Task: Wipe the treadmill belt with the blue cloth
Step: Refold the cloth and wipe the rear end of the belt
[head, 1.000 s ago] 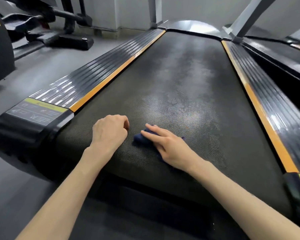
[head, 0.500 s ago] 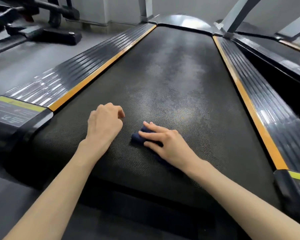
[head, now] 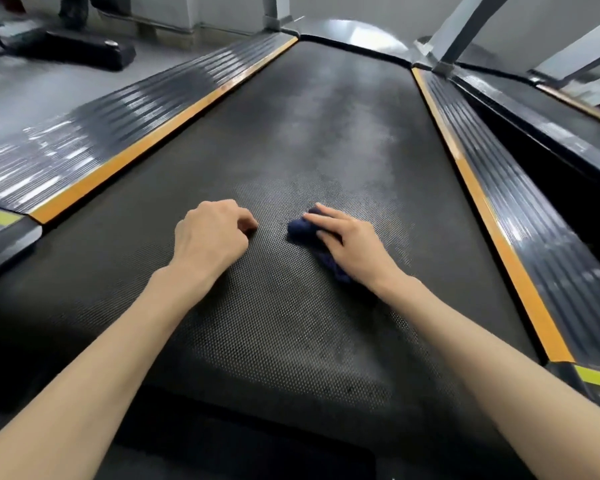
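blue cloth (head: 299, 229) pressed under straight right fingers (head: 329, 216).

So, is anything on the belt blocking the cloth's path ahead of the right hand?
Nothing visible. The right hand presses the blue cloth on the treadmill belt, and the belt beyond it lies bare. The left hand rests to the cloth's left, apart from it.

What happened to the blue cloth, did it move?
Yes. The blue cloth slid forward along the treadmill belt, away from the person, now almost level with the left orange stripe's near end.
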`<state>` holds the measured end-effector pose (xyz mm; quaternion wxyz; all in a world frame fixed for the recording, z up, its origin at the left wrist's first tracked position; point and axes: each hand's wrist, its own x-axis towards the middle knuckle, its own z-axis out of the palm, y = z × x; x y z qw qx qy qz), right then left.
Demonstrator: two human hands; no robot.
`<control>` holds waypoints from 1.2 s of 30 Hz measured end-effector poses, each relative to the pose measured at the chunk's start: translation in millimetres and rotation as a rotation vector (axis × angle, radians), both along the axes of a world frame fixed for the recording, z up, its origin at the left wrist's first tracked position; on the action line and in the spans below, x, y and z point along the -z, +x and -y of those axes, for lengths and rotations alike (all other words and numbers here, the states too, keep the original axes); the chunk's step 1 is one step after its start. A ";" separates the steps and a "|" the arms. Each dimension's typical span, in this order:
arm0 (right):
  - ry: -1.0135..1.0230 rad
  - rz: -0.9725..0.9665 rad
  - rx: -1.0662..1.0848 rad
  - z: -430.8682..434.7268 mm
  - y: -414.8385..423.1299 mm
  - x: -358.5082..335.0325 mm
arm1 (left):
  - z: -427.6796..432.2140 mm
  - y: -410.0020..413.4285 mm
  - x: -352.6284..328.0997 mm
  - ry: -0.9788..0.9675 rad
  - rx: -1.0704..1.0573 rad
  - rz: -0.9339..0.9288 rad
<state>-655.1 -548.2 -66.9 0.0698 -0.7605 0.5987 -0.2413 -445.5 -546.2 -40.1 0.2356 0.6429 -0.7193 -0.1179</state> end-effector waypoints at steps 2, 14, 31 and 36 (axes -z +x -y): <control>-0.004 -0.050 0.147 24.4 -36.8 -7.5 | 0.1 -1.6 2.0 -0.023 -0.017 -0.002; 0.053 -0.101 -0.219 89.0 61.8 -6.6 | -3.1 -22.6 -4.9 -0.028 -0.141 0.226; 0.079 -0.123 -0.022 100.9 59.3 -7.6 | -5.9 -26.7 -3.9 0.014 -0.133 0.318; 0.052 -0.104 0.146 98.7 -26.4 -6.9 | -0.6 -19.3 -15.5 0.090 -0.119 0.233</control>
